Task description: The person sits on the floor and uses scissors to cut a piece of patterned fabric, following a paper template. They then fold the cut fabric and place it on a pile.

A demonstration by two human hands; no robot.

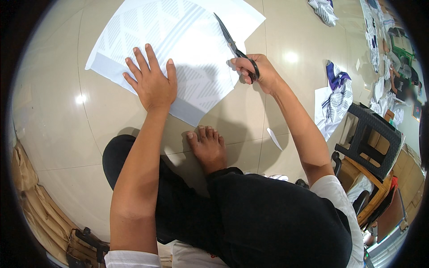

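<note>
A white piece of fabric with grey diagonal stripes and a solid grey band along its near edge lies spread on the tiled floor in front of me. My left hand rests flat on its left part, fingers spread. In my right hand is a pair of black scissors, my fingers through and around the handles. The blades point up and to the left, over the right part of the fabric. They look nearly closed, and whether they touch the fabric I cannot tell.
My bare foot is just below the fabric. A thin white scrap lies right of it. Crumpled striped cloth with purple lies farther right, near a black plastic stool. Brown material lines the left edge. People sit far right.
</note>
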